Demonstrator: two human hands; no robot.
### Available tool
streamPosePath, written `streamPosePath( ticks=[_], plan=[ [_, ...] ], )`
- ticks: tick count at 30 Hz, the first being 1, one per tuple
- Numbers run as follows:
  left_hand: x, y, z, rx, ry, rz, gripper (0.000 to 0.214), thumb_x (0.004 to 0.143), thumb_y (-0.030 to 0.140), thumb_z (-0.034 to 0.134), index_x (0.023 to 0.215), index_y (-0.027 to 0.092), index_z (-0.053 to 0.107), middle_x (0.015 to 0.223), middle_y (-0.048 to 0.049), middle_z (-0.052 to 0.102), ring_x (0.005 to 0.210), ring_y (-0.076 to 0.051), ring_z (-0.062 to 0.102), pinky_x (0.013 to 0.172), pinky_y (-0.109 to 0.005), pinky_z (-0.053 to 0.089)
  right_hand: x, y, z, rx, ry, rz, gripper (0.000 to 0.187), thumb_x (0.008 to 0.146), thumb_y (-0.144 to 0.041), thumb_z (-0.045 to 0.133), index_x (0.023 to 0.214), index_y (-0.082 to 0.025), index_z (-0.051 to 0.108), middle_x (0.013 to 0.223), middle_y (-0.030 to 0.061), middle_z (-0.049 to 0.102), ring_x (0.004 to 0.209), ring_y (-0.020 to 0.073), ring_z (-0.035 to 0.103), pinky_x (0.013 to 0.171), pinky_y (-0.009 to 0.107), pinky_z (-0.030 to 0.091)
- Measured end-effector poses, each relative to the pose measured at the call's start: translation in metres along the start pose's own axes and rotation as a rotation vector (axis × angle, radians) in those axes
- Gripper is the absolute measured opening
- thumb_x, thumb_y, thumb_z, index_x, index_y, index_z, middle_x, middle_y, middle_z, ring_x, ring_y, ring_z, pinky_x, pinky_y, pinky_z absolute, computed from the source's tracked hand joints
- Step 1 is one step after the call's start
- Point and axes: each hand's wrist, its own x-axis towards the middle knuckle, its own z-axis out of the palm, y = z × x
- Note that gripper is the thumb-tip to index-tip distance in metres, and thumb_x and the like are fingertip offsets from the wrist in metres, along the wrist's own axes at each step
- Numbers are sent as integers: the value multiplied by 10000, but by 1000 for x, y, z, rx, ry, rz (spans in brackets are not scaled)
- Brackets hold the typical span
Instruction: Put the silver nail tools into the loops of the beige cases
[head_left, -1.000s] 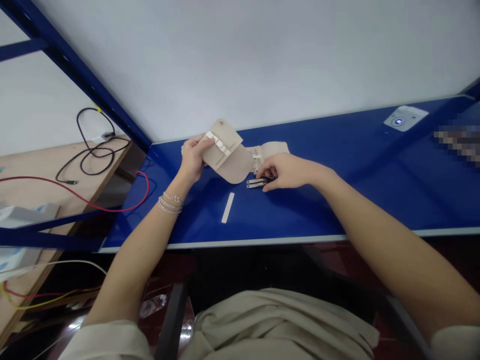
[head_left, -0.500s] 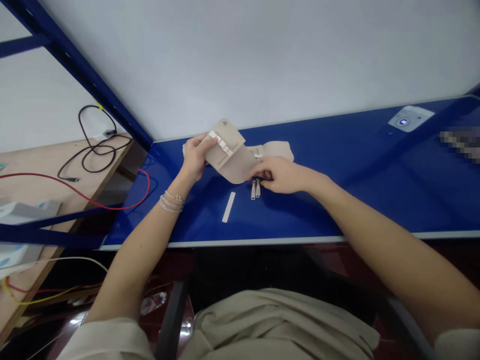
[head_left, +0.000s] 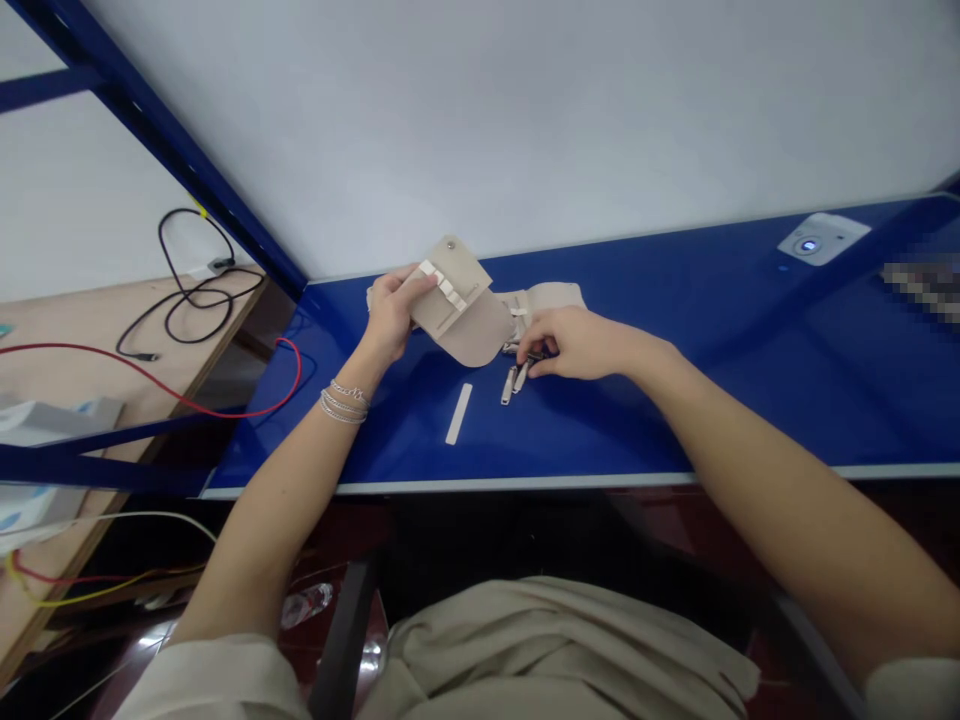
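Note:
A beige manicure case point(head_left: 480, 325) lies unfolded across the blue tabletop, its left flap raised and tilted. My left hand point(head_left: 391, 312) grips that flap, thumb pressed over a row of pale elastic loops. Over the case's right part, my right hand point(head_left: 574, 343) is closed with fingertips pinched on a small metal nail clipper point(head_left: 522, 376). Something dark shows under its curled fingers, mostly hidden. A second nail clipper point(head_left: 508, 386) lies on the table just left of those fingertips. Nearer me rests a thin white strip point(head_left: 459, 414), like a nail file.
A white device with a round lit lens point(head_left: 823, 240) sits at the table's back right. A grey wall stands behind. On the left, a blue metal post point(head_left: 202, 150) rises beside a wooden surface with a black cable point(head_left: 180, 290) and a red cable point(head_left: 150, 385).
My right hand has shifted slightly right, uncovering more of the case's middle. The two clippers have spread apart, one now slanting toward my fingertips. My left hand and the flap stay put.

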Motion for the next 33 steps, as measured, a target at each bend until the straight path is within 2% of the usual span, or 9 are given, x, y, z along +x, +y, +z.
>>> streamPosePath(
  ticks=[6,10,14,20,25,30,33],
  plan=[
    [-1,0,0,8,12,-11,236,694,397,762,728,178,680,630,-15,607,532,-121,542,456,-215,410,-4,5,-10,66,15,-36,202,709,-372,765,835,-215,787,806,34,664,725,163,568,643,276,414],
    [0,0,0,-4,2,-4,234,698,383,763,740,169,678,656,-18,620,542,-118,548,473,-217,411,0,-3,2,176,142,-95,258,766,-397,725,911,-192,781,861,53,688,773,174,579,678,287,437],
    [1,-1,0,-9,-15,2,215,718,365,754,730,166,674,636,-11,595,519,-107,523,467,-220,387,7,-8,16,176,141,-117,224,810,-324,688,957,-182,782,928,72,695,745,160,576,709,301,466],
    [0,-3,-1,-4,-18,-8,210,716,368,753,756,171,688,640,-12,599,528,-115,533,478,-225,397,8,-6,16,134,114,-123,236,869,-202,593,994,-201,793,1021,84,708,800,166,617,782,311,501],
    [0,-3,-1,0,-11,2,210,715,364,756,743,170,681,642,-11,603,516,-106,526,463,-220,382,7,-8,16,137,100,-98,259,864,-163,569,977,-187,800,1032,90,714,813,167,631,801,305,502],
    [1,-3,-1,0,-2,-13,211,704,371,761,737,174,692,652,-12,622,522,-109,527,462,-221,374,7,-2,12,79,229,-43,221,833,-203,610,963,-209,789,964,63,727,805,180,616,736,297,486],
    [1,-3,-1,11,13,-9,223,705,387,759,750,179,694,655,-13,625,539,-119,540,475,-223,389,7,-1,12,83,239,8,223,822,-232,636,989,-181,774,936,79,729,796,184,625,732,299,483]
  ],
)
